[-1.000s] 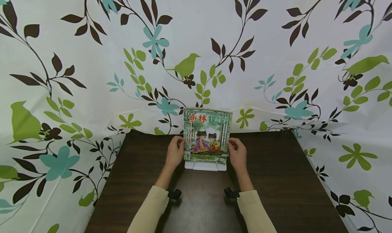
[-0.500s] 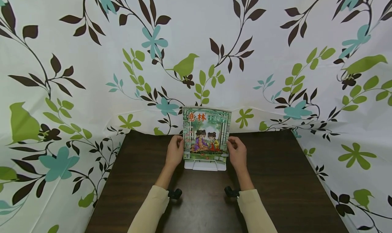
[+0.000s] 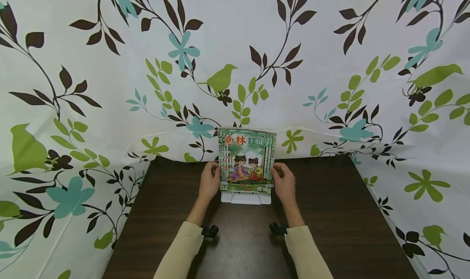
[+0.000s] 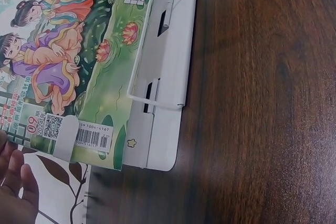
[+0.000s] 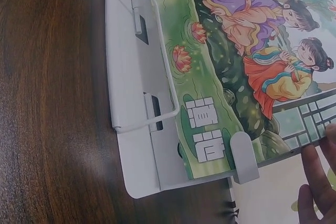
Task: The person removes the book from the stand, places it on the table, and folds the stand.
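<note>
A magazine point(image 3: 247, 158) with a green illustrated cover stands tilted back on a white book stand point(image 3: 246, 198) at the far middle of the table. My left hand point(image 3: 210, 181) pinches the magazine's left edge, and my right hand point(image 3: 284, 182) pinches the opposite edge. In the left wrist view, a white clip point(image 4: 66, 138) of the stand overlaps the cover's lower corner. A matching clip point(image 5: 244, 156) shows in the right wrist view. The stand's wire leg point(image 4: 136, 66) lies along its base. Part of each hand is cut off in its wrist view.
Dark wood-grain tabletop point(image 3: 235, 246) spreads in front of the stand and to both sides. A white cloth point(image 3: 121, 75) printed with leaves, flowers and birds hangs behind the table and along its sides. Both wrists carry small black cameras point(image 3: 210, 232).
The head view has shifted very slightly. Both hands stay at the magazine's side edges, and the magazine remains on the stand.
</note>
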{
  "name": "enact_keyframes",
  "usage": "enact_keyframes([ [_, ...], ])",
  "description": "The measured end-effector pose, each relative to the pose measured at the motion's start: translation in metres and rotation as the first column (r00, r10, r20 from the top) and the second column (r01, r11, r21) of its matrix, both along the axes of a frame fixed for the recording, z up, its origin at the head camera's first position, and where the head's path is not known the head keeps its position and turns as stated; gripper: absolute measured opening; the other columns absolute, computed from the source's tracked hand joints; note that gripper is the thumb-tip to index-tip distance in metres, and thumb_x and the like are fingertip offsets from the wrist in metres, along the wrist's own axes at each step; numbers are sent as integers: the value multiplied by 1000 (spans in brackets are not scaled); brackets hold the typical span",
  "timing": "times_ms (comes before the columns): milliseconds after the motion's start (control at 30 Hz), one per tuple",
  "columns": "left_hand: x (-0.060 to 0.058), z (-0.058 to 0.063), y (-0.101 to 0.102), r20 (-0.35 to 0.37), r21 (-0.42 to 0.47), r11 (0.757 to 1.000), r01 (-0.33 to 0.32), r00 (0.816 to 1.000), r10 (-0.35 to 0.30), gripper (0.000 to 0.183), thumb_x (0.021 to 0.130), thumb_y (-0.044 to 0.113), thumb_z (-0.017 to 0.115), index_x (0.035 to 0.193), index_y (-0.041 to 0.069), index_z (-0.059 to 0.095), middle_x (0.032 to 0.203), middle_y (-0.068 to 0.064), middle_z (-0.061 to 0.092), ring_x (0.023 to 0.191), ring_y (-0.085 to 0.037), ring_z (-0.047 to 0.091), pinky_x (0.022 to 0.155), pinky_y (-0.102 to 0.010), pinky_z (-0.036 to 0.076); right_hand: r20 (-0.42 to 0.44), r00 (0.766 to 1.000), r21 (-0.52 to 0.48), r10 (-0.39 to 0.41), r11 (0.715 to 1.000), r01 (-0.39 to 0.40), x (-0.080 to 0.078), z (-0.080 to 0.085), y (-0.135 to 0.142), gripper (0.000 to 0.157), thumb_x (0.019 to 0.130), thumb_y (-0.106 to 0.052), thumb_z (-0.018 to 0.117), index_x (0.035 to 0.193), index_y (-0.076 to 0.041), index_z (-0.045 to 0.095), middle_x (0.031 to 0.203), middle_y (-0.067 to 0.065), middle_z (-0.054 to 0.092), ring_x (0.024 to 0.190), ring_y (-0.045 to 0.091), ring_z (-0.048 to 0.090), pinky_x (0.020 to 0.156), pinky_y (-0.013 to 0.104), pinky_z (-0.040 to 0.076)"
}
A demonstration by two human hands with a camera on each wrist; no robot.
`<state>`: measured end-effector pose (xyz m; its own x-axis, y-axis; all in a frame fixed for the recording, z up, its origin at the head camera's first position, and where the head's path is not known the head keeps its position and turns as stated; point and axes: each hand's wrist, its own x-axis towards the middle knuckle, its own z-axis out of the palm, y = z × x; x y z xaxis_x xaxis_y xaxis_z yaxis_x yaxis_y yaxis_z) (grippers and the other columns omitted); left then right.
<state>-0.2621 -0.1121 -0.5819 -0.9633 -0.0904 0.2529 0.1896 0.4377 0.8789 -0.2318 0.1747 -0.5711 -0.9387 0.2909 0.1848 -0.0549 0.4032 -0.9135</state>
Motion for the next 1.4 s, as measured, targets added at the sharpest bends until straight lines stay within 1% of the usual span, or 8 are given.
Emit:
enact_keyframes([
  [167,1,1,0,7,3,1000,1,1000,-1,10,110,6,56,118,2,62,107,-17,63,91,-25,57,79,-40,47,14,1000,3,-2,1000,2,0,-1,0,21,108,-24,69,126,-15,74,126,9,75,103,28,71,81,39,54],
  [433,0,4,0,1,-5,1000,4,1000,-4,11,110,7,57,118,2,63,105,-16,64,89,-23,58,76,-38,48,5,1000,3,-9,1000,9,-1,2,1,21,107,-24,69,126,-14,74,126,10,75,103,28,70,81,38,54],
  [633,-4,7,0,31,-10,1000,12,999,-12,14,111,12,57,121,4,63,105,-14,64,83,-21,59,71,-34,49,-1,1000,0,-15,1000,15,-3,6,1,20,107,-22,69,125,-14,73,126,10,74,104,29,71,82,38,54],
  [733,-4,9,0,23,-6,1000,10,1000,-10,14,111,11,57,121,3,64,106,-15,64,85,-22,60,72,-36,49,-12,1000,-10,-11,1000,11,-3,7,0,19,108,-22,69,124,-14,73,125,10,74,102,29,71,81,39,54],
  [900,-3,11,1,-6,-4,1000,4,1000,-4,13,110,7,57,118,-1,64,106,-18,64,91,-25,58,77,-39,48,-5,1000,-15,-9,1000,9,-2,9,0,21,107,-22,69,126,-12,74,125,11,75,102,29,70,82,42,54],
  [1100,-1,15,0,-12,1,1000,6,1000,-6,12,110,8,57,118,0,64,105,-17,63,87,-22,56,74,-35,47,-31,1000,-18,3,1000,-4,-1,12,-1,25,107,-18,69,130,-9,72,126,13,74,105,33,71,86,48,55],
  [1233,0,19,-1,-25,9,1000,2,1000,-1,11,110,8,59,118,1,64,104,-16,63,85,-21,55,72,-34,46,-45,999,-5,11,1000,-11,-1,15,-1,23,107,-20,69,129,-13,72,126,13,74,105,32,71,87,48,55],
  [1400,2,17,1,-14,-4,1000,-10,1000,10,12,110,7,60,120,2,65,105,-15,64,84,-18,53,73,-31,45,-40,999,-8,10,1000,-10,4,13,0,24,107,-20,69,130,-12,72,126,13,73,106,32,71,88,48,56],
])
